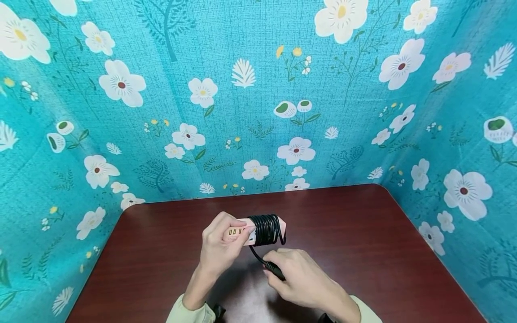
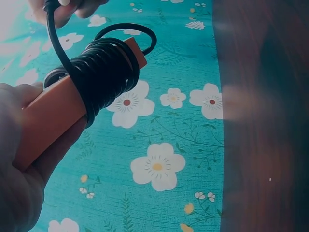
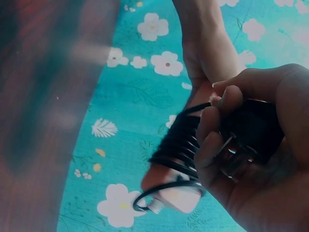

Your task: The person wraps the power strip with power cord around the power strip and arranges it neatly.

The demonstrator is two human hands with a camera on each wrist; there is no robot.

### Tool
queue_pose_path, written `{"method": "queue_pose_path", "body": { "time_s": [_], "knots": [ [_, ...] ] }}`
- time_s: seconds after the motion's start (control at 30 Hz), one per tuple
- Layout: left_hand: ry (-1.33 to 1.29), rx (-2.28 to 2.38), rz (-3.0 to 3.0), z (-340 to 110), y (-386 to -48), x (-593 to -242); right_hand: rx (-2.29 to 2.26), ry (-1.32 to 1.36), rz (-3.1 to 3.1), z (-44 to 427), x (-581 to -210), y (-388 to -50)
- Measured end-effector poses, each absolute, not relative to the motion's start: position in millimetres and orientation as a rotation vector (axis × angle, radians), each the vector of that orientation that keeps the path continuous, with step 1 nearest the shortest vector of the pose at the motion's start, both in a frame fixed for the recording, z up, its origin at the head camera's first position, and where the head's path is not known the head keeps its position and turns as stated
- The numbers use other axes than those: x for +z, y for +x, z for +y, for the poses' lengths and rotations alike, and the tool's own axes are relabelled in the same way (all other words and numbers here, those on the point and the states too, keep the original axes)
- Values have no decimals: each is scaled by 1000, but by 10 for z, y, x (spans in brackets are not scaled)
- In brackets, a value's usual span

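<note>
A pink power strip (image 1: 240,232) with several USB ports is held up above the table by my left hand (image 1: 220,242), thumb on its port face and fingers behind. Black cable (image 1: 266,229) winds in several turns around the strip's other half, and one loose loop sticks out past its end. My right hand (image 1: 300,276), lower and to the right, grips the black plug (image 3: 253,130) at the cable's end; metal prongs show between its fingers in the right wrist view. A short length of cable (image 2: 57,43) runs from the plug to the windings.
A dark red-brown table (image 1: 161,242) with rounded far corners lies below both hands. Blue-green floral cloth (image 1: 242,125) hangs behind it and along both sides.
</note>
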State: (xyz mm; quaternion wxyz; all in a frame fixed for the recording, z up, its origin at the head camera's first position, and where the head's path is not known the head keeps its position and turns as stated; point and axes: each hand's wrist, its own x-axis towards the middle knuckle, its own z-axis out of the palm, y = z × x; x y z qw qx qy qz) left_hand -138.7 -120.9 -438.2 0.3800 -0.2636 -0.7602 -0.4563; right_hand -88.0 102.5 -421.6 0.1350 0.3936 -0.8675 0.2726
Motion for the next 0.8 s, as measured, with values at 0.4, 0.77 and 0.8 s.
{"method": "queue_pose_path", "body": {
  "time_s": [0.4, 0.77, 0.8],
  "knots": [
    [-770, -1077, -1989, -1193, -1371, -4449, 725, 1181, -2522, 1114, -4108, -958],
    [-949, -1060, -2059, -1228, -1356, -4524, 1111, 1238, -2431, 1193, -4100, -1088],
    [-952, -1062, -2067, -1228, -1349, -4523, 1157, 1219, -2430, 1197, -4112, -1098]
  ]
}}
